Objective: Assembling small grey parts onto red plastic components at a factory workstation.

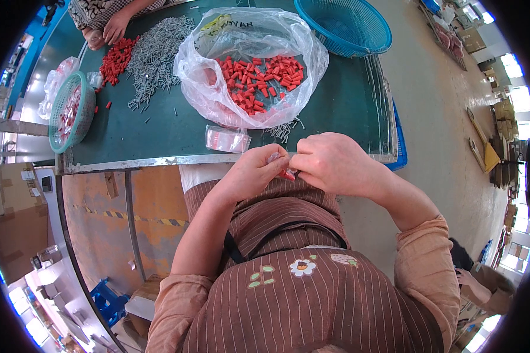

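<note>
Just off the table's near edge, my left hand (258,168) and my right hand (337,164) meet, with fingers pinched together. Between them is a small clear plastic bag (287,175) with something red in it, mostly covered by my fingers. Beyond them a large open clear plastic bag (192,76) holds many red plastic wall plugs (259,79). Several screws (285,129) lie between that bag and my hands. Flat small clear bags (227,140) with red marks rest at the table edge, near my left hand.
A heap of grey screws (159,50) and a red plug pile (118,60) lie at the far left, where another person's hands (109,32) work. A light green basket (90,109) stands at the table's left end. A blue basket (347,44) is at the far right.
</note>
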{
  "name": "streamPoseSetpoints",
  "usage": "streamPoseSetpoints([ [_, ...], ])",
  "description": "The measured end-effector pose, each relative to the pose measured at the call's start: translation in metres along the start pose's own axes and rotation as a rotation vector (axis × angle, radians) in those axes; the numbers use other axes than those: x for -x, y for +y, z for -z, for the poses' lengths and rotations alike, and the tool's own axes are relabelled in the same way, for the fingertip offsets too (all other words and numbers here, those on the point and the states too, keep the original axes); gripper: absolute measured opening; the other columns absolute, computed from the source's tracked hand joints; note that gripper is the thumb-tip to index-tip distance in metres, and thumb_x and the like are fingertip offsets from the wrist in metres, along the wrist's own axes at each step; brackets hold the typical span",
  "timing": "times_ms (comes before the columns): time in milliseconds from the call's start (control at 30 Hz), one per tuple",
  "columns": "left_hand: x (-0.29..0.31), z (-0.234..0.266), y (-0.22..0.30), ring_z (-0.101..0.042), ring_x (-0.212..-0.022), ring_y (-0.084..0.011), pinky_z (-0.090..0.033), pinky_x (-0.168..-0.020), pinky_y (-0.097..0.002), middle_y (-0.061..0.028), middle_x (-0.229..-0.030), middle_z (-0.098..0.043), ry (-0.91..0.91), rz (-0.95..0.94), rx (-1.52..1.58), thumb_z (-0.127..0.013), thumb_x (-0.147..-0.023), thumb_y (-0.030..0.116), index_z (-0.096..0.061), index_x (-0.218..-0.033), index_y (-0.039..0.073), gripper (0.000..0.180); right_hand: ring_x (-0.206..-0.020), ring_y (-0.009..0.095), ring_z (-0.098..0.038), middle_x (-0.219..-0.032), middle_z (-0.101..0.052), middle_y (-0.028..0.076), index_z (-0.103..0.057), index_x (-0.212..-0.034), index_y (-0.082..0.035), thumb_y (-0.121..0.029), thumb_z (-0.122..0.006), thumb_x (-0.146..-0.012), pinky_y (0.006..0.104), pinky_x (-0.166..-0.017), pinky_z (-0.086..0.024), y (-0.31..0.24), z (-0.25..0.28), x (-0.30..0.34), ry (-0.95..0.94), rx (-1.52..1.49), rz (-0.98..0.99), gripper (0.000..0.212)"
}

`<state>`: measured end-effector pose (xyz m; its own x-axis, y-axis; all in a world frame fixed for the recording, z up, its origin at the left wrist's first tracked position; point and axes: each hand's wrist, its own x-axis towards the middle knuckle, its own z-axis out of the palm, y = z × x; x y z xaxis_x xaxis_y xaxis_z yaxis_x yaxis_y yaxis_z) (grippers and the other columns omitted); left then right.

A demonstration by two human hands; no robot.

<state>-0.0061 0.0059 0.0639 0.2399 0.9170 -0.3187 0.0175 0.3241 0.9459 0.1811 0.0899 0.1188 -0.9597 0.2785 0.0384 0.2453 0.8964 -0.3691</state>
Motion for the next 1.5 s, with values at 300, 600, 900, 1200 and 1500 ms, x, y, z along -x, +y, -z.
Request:
streamPoseSetpoints([
  [300, 0.008, 0.004, 0.0, -0.046, -0.06, -0.0049, -0.037, -0.051, -0.0226, 0.0025, -0.071, -0.057, -0.11, 0.068, 0.034, -0.055, -0.093, 0.02, -0.059, -0.088, 0.002, 0.018, -0.067, 0.023, -0.058, -0.073, -0.056, 0.007, -0.059, -0.078, -0.004, -0.014, -0.065, -0.074, 0.033, -0.059, -0.045, 0.013, -0.006, 0.004, -0.123, -0.615, -0.117, 0.012],
  [600, 0.007, 0.0, 0.007, -0.042, -0.059, -0.0036, -0.033, -0.051, -0.0214, 0.0048, -0.067, -0.049, 0.056, -0.038, 0.107, -0.055, -0.095, 0.019, -0.057, -0.088, 0.003, 0.017, -0.065, 0.009, -0.05, -0.075, -0.053, 0.001, -0.057, -0.079, -0.003, -0.005, -0.068, -0.075, 0.0251, -0.06, -0.043, 0.026, 0.004, 0.02, 0.053, -0.851, -0.309, 0.012],
  [900, 0.009, -0.009, 0.009, -0.05, -0.07, -0.0071, -0.044, -0.065, -0.0252, -0.0017, -0.076, -0.057, 0.227, -0.086, 0.008, -0.055, -0.095, 0.013, -0.055, -0.091, 0.0, 0.014, -0.07, 0.008, -0.055, -0.078, -0.059, 0.002, -0.061, -0.089, -0.001, -0.009, -0.064, -0.083, 0.024, -0.065, -0.045, 0.007, -0.036, 0.011, 0.348, -0.941, -0.48, 0.011],
  [1200, 0.004, -0.015, 0.002, -0.045, -0.068, -0.0051, -0.041, -0.06, -0.0229, 0.0005, -0.075, -0.052, 0.329, -0.216, 0.043, -0.057, -0.094, 0.012, -0.055, -0.093, 0.001, 0.012, -0.073, 0.002, -0.05, -0.082, -0.054, -0.003, -0.058, -0.088, -0.001, 0.001, -0.06, -0.084, 0.0186, -0.065, -0.042, 0.003, -0.034, 0.007, 0.43, -1.039, -0.481, 0.004],
  [1500, -0.002, -0.027, 0.015, -0.048, -0.072, -0.0059, -0.041, -0.062, -0.0221, 0.0003, -0.079, -0.054, 0.316, -0.185, 0.016, -0.056, -0.093, 0.009, -0.056, -0.094, 0.001, 0.008, -0.07, 0.01, -0.053, -0.077, -0.058, 0.004, -0.06, -0.084, -0.003, -0.007, -0.064, -0.079, 0.0254, -0.064, -0.045, 0.001, -0.021, 0.011, 0.517, -0.868, -0.471, 0.007],
])
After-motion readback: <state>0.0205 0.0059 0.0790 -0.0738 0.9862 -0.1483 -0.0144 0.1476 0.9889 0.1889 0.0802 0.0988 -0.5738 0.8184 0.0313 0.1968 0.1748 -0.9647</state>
